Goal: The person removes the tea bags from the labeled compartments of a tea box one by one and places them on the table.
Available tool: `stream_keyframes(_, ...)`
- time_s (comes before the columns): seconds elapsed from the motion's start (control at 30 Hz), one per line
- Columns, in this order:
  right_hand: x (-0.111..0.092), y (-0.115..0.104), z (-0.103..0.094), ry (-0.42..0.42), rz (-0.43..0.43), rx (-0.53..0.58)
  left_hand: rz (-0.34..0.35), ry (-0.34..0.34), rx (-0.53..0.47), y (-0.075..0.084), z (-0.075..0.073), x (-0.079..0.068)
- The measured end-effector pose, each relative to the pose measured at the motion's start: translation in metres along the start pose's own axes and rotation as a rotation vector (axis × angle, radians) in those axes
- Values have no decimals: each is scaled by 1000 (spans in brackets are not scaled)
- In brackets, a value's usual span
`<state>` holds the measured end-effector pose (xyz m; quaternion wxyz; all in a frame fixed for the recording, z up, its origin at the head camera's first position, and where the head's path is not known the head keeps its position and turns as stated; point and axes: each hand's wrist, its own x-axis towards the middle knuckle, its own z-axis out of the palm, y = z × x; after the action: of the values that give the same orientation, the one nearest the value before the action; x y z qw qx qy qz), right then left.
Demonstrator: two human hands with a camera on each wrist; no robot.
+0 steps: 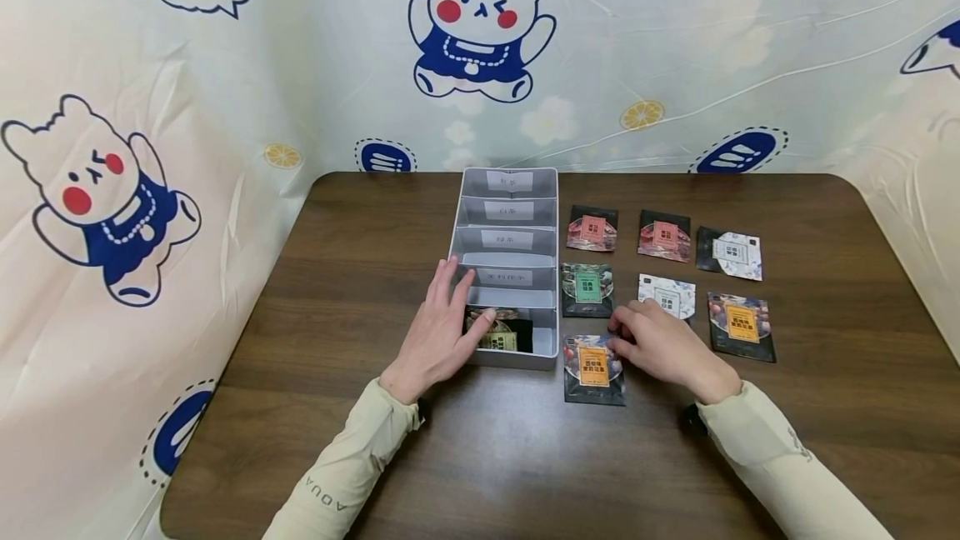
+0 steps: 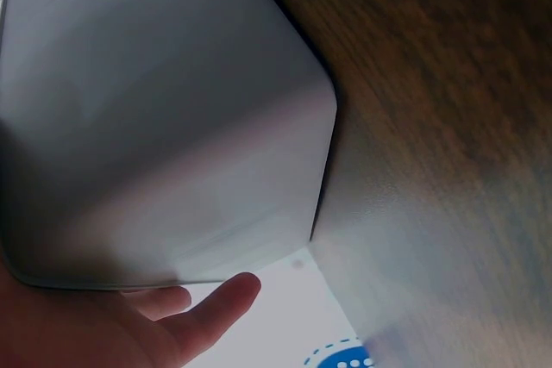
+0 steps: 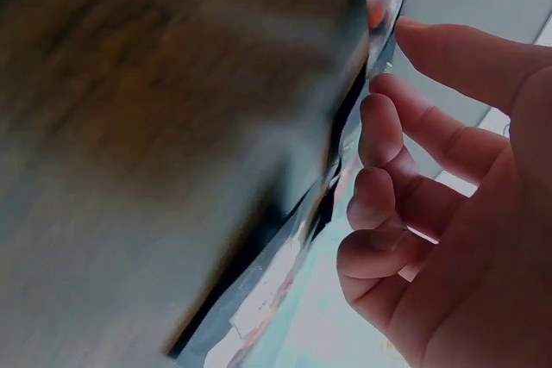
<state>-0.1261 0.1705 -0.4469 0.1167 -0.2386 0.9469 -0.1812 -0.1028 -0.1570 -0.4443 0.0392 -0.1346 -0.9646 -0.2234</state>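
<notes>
A grey divided box [image 1: 557,273] stands on the table, its compartments carrying paper labels. My left hand [image 1: 435,327] rests over its left rim near the front, thumb reaching across the front compartment. In there lies a dark sachet with a yellow-green label [image 1: 501,341], partly covered by the thumb. To the right of the box, a sachet with an orange label [image 1: 594,368] lies flat. My right hand [image 1: 663,346] is at its upper right edge, with thumb and index finger [image 3: 440,131] apart and the other fingers bent. Whether the fingertips touch that sachet is hard to tell.
Beside the box lie a green-label sachet [image 1: 587,290], two red-label sachets [image 1: 592,228] [image 1: 664,235], a white sachet [image 1: 729,253] and another orange-label one [image 1: 741,326]. A second white sachet [image 1: 666,297] is partly behind the right hand. A patterned curtain [image 1: 600,40] borders the table.
</notes>
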Motion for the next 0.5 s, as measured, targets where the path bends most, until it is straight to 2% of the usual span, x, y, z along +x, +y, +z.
stream_keyframes(0.27, 5, -10, -10, 96, -7, 35, 3, -1, 2, 1, -1, -1)
stream_keyframes(0.5, 13, -31, -20, 216, -62, 96, -3, -7, -1, 1, -1, 0)
